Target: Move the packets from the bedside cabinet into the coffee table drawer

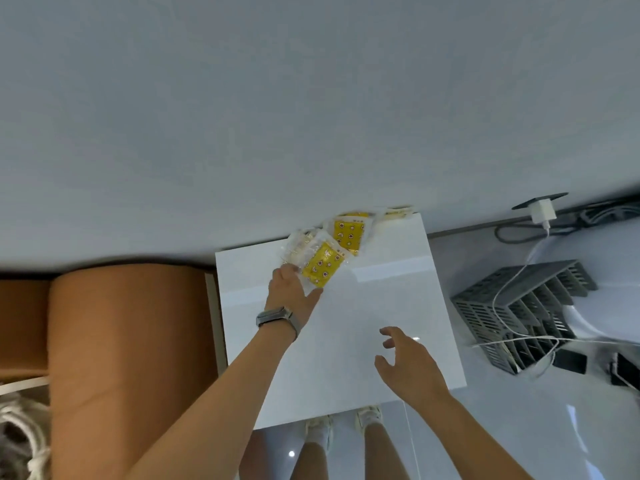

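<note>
Yellow-printed packets lie at the far edge of the white bedside cabinet [346, 334], up against the grey wall. The nearer packet [320, 265] is in the left hand [289, 296]: the thumb lies along its lower edge and the fingers reach in over its clear left side, so the hand appears to be gripping it, though motion blur hides exactly how the fingertips sit. A second packet [348, 233] lies just behind it, overlapping toward the wall, and a paler one [394, 214] sits further right along the cabinet's back edge — too blurred to say more.

A grey watch [277, 315] is strapped around the left wrist.

The right hand [408, 362] hovers above the cabinet top, well apart from the packets — fingers spread and loosely curved, thumb out, holding nothing.

Left of the cabinet stands an orange-brown upholstered piece [128, 358]. To the right, on the glossy floor, a grey slotted rack [519, 313] has a white cable [509, 289] trailing over it from a white charger [542, 211] plugged in by the wall.
</note>
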Tool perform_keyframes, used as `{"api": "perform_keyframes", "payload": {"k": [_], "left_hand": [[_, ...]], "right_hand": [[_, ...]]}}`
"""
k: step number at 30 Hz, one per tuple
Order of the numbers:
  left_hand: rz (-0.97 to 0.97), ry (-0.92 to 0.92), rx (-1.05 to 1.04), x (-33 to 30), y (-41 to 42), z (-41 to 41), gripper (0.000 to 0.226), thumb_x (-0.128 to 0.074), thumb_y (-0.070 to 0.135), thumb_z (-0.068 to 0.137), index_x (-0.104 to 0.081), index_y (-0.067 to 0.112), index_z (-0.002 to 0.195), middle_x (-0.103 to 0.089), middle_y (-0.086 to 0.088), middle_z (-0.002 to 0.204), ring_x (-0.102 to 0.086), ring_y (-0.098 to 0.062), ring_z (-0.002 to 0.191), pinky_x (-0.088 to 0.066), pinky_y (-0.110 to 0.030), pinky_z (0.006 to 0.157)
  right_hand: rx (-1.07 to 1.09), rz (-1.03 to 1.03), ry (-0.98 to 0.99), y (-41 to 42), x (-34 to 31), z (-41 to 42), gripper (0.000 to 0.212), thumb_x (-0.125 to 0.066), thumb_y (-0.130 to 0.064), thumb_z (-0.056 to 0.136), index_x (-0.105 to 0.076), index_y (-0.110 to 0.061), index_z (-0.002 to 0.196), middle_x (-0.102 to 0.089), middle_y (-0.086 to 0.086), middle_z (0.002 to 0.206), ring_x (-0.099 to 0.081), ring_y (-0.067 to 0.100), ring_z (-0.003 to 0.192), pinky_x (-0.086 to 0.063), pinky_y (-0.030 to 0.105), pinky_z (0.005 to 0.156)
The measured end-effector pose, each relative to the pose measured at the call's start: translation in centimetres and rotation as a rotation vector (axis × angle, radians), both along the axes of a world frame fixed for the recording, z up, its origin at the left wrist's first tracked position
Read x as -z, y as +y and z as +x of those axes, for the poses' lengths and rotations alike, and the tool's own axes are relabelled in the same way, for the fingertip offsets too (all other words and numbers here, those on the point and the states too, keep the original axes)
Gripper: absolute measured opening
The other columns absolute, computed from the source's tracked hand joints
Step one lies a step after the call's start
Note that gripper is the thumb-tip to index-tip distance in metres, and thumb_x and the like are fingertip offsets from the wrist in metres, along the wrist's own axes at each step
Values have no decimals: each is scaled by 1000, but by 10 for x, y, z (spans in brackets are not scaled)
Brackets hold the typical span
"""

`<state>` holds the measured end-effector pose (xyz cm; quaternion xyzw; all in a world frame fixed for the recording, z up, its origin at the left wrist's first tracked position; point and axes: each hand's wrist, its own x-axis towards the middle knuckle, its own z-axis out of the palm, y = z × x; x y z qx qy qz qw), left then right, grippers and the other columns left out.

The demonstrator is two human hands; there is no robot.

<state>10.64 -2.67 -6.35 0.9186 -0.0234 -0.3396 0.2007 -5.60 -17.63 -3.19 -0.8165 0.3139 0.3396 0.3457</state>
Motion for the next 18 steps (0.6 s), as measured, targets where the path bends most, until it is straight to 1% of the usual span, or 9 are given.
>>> {"api": "perform_keyframes", "payload": {"k": [3, 5, 7, 9, 10, 12, 13, 15, 18], "left_hand": [[-9, -183, 82, 18, -22, 19, 63, -69, 30, 84, -40, 6, 134, -41, -14, 135, -45, -31, 121, -42, -37, 98], [60, -229, 173, 32, -37, 28, 68, -70, 35, 82, -40, 5, 135, -43, -14, 136, -46, -32, 120, -43, -38, 94], [155, -261, 207, 47, -44, 33, 83, -80, 48, 67, -48, 4, 130, -53, -15, 128, -54, -33, 112, -49, -41, 83], [260, -280, 216, 51, -48, 36, 98, -87, 58, 42, -58, 6, 120, -62, -13, 112, -62, -30, 95, -52, -38, 69], [296, -284, 222, 53, -49, 37, 101, -87, 59, 43, -54, 8, 123, -60, -11, 114, -61, -29, 96, -51, -37, 70], [271, -221, 234, 59, -49, 39, 96, -80, 53, 64, -35, 12, 138, -49, -10, 129, -54, -28, 113, -48, -40, 84], [237, -176, 241, 61, -48, 39, 90, -76, 49, 71, -31, 14, 140, -48, -9, 132, -52, -29, 117, -47, -41, 88], [198, -138, 248, 60, -45, 39, 78, -74, 45, 75, -37, 16, 136, -51, -8, 129, -50, -28, 116, -46, -39, 88], [202, -198, 288, 54, -35, 27, 58, -71, 48, 76, -52, 16, 121, -47, -5, 123, -45, -26, 112, -44, -34, 84]], "right_hand": [[26, 18, -12, -2, 13, -5, 49, -55, -32, 93, -37, -30, 138, -55, -11, 126, -53, 9, 116, -45, 23, 94], [35, 31, -22, -4, 20, -7, 49, -56, -33, 92, -37, -32, 137, -55, -14, 124, -52, 7, 114, -45, 23, 94], [23, 39, -29, -7, 26, -9, 49, -57, -35, 92, -37, -33, 137, -54, -18, 121, -50, 3, 108, -44, 21, 93], [9, 41, -35, -10, 32, -11, 50, -58, -37, 91, -36, -35, 136, -52, -21, 116, -49, 1, 105, -43, 19, 94], [1, 42, -39, -11, 35, -12, 50, -58, -37, 91, -36, -36, 136, -50, -23, 114, -48, 0, 104, -43, 19, 94], [-15, 46, -46, -13, 38, -14, 50, -58, -38, 91, -35, -36, 135, -47, -25, 111, -47, -2, 103, -42, 18, 94], [-18, 50, -45, -14, 40, -14, 50, -58, -38, 91, -35, -36, 135, -47, -25, 111, -46, -2, 104, -42, 18, 95], [-16, 60, -44, -14, 41, -14, 50, -58, -37, 91, -35, -36, 135, -47, -25, 111, -47, -1, 105, -41, 18, 95], [-10, 76, -58, -12, 44, -12, 49, -57, -36, 91, -36, -36, 135, -49, -24, 112, -50, 2, 110, -42, 19, 96]]}}
